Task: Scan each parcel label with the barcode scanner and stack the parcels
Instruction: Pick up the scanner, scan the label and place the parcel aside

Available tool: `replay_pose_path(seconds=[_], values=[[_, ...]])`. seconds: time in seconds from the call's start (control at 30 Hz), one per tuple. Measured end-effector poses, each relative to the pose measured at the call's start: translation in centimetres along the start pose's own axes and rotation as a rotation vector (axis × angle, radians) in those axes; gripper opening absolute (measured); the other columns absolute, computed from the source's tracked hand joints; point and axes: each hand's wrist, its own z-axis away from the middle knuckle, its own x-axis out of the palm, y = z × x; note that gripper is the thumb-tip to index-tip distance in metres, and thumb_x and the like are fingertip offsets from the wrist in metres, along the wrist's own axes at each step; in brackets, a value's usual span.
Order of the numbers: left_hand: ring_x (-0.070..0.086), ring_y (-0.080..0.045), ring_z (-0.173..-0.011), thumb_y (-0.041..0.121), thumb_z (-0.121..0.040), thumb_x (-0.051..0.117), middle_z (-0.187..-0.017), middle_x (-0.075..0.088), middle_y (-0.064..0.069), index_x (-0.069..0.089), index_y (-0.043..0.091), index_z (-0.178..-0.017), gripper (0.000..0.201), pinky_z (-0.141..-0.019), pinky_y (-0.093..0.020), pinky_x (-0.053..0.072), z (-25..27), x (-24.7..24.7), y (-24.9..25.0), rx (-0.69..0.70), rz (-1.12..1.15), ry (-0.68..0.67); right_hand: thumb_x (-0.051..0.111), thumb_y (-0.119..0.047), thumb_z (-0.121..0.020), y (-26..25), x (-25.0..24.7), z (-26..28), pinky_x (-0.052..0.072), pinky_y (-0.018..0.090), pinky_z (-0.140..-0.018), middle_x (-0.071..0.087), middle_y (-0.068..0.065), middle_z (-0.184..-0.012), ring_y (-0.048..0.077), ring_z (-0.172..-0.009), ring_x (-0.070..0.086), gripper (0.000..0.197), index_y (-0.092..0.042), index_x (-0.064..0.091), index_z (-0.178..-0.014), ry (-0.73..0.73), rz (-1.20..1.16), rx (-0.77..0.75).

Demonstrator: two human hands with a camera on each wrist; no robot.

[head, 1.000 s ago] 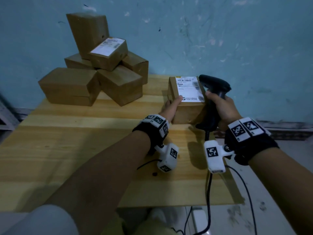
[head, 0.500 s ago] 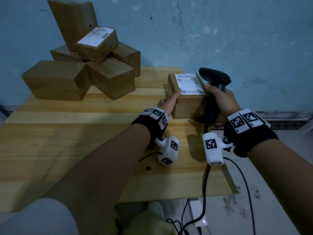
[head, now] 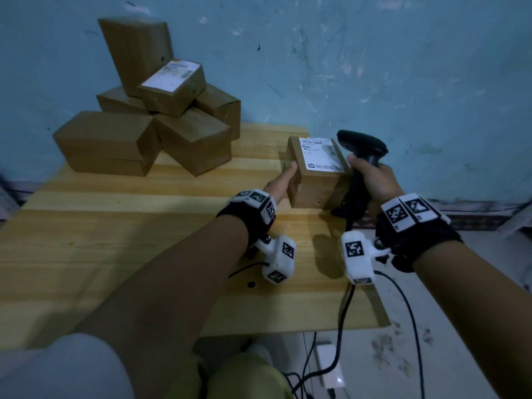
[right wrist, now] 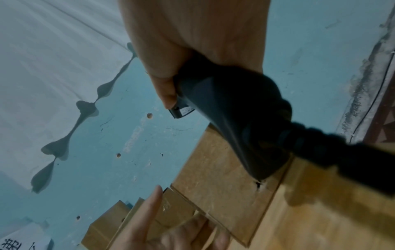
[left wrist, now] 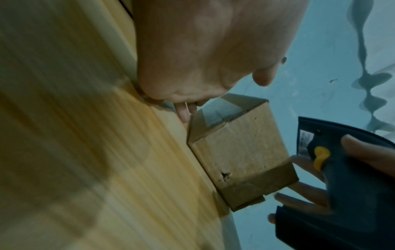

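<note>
We see the parcel (head: 316, 171) on the wooden table (head: 144, 254), at about one o'clock from its middle, label (head: 319, 154) up. Our left hand (head: 280, 181) rests straight fingers against its nine o'clock side. Our right hand (head: 374, 180) grasps the scanner (head: 361, 145) at three o'clock. More boxes (head: 149, 110) pile at eleven o'clock.

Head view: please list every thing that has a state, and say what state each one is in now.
labelled parcel: on the table, label facing up.
left hand: fingers straight, touching the parcel's left side.
barcode scanner: upright beside the parcel, cable hanging down.
right hand: grips the scanner handle.
pile of parcels: heaped at the table's far left; the top one leans on the wall.
</note>
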Motion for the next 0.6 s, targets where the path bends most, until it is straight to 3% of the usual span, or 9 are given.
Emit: replay_pose_path(seconds=[0.07,0.1,0.2,0.27,0.37,0.43,0.5,0.6], values=[[0.017,-0.027,-0.145,0.066,-0.090,0.026,-0.159,0.011,-0.007,0.015,0.024,-0.151,0.075,-0.119,-0.047,0.012,2.7,-0.9,0.8,-0.014,-0.017,-0.011,0.063,-0.021,-0.088,-0.8,0.0,1.1,0.047,0.032,-0.072,0.058,0.004,-0.071,0.016,-0.065,0.057,0.018,-0.013,0.056,-0.074,0.012,0.014,-0.012],[0.016,-0.027,-0.146,0.060,-0.094,0.024,-0.159,0.009,-0.008,0.012,0.023,-0.151,0.068,-0.119,-0.046,0.009,3.2,-1.7,0.5,-0.038,-0.008,0.001,0.063,-0.022,-0.088,-1.1,0.2,1.6,0.047,0.032,-0.071,0.057,0.004,-0.070,0.016,-0.064,0.057,0.019,-0.013,0.055,-0.073,0.011,0.019,-0.019],[0.023,-0.028,-0.143,0.055,-0.096,0.027,-0.157,0.017,-0.013,0.017,0.016,-0.150,0.067,-0.119,-0.045,0.010,5.1,-4.5,-1.1,-0.061,-0.008,0.089,0.066,-0.023,-0.085,-2.0,1.4,3.8,0.051,0.039,-0.084,0.063,0.010,-0.081,0.026,-0.080,0.062,0.018,-0.009,0.060,-0.078,0.005,0.055,-0.060],[0.025,-0.027,-0.142,0.056,-0.096,0.027,-0.155,0.023,-0.012,0.018,0.015,-0.150,0.068,-0.119,-0.044,0.011,6.9,-6.3,-2.1,-0.072,-0.020,0.113,0.069,-0.027,-0.082,-2.4,2.9,5.4,0.050,0.042,-0.090,0.063,0.015,-0.091,0.030,-0.092,0.063,0.025,-0.004,0.064,-0.090,0.021,0.102,-0.106],[0.031,-0.026,-0.139,0.053,-0.096,0.030,-0.153,0.029,-0.010,0.019,0.013,-0.149,0.068,-0.119,-0.044,0.014,9.5,-8.8,-3.1,-0.079,-0.003,0.142,0.070,-0.048,-0.066,-2.7,5.7,7.5,0.050,0.046,-0.093,0.062,0.011,-0.090,0.031,-0.095,0.063,0.046,-0.012,0.062,-0.093,-0.015,0.196,-0.155],[0.034,-0.027,-0.138,0.040,-0.099,0.034,-0.152,0.030,-0.012,0.023,0.005,-0.147,0.061,-0.118,-0.041,0.019,11.0,-10.6,-3.3,-0.068,-0.034,0.160,0.069,-0.045,-0.074,-3.0,7.7,9.1,0.052,0.038,-0.081,0.060,0.009,-0.084,0.028,-0.085,0.061,0.043,-0.010,0.059,-0.096,-0.096,0.246,-0.157],[0.031,-0.030,-0.140,0.020,-0.101,0.038,-0.152,0.030,-0.017,0.027,-0.001,-0.144,0.050,-0.117,-0.036,0.022,12.3,-12.2,-3.7,-0.085,-0.144,0.158,0.063,-0.036,-0.086,-2.7,9.4,10.3,0.044,0.029,-0.070,0.060,0.008,-0.086,0.026,-0.086,0.057,0.037,-0.005,0.058,-0.106,-0.172,0.314,-0.117],[0.030,-0.031,-0.141,0.007,-0.098,0.043,-0.151,0.030,-0.018,0.029,0.000,-0.144,0.049,-0.115,-0.035,0.024,13.3,-14.5,-4.3,-0.092,-0.193,0.166,0.061,-0.033,-0.089,-1.5,11.4,10.9,0.036,0.026,-0.080,0.059,0.017,-0.114,0.031,-0.108,0.056,0.051,0.003,0.053,-0.124,-0.210,0.378,-0.056]])
